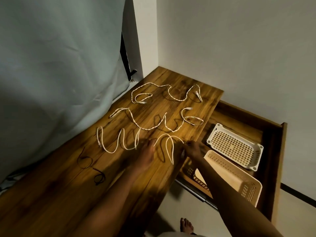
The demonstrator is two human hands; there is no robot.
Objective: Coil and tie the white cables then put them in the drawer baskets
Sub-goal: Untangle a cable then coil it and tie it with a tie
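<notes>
Handling assessment follows. Three white cables lie loose and uncoiled on the wooden counter: the far cable near the wall corner, the middle cable across the centre, and the near cable snaking along the front, its right-hand loops rising between the two hands.

The left hand rests at the near cable, its fingers lying extended on or just beside one loop. The right hand sits at the cable's right end by the counter edge; its fingers appear curled as if pinching the cable, but motion blur prevents a firm finding.

Judged properties: the cables look light, thin and limp, with a braided jacket that should give fair grip. They hold soft bends, so they will likely spring open unless pinned while coiling. Connector ends are stiffer and probably the sole fragile points.

Recommended hold: pinch just behind one connector, draw the run through the other hand and gather even loops, then clamp the bundle at its middle for tying. Thin dark ties lie on the counter to the left.

The open drawer beside the counter holds a white basket and a beige basket, neither showing a cable.
</notes>
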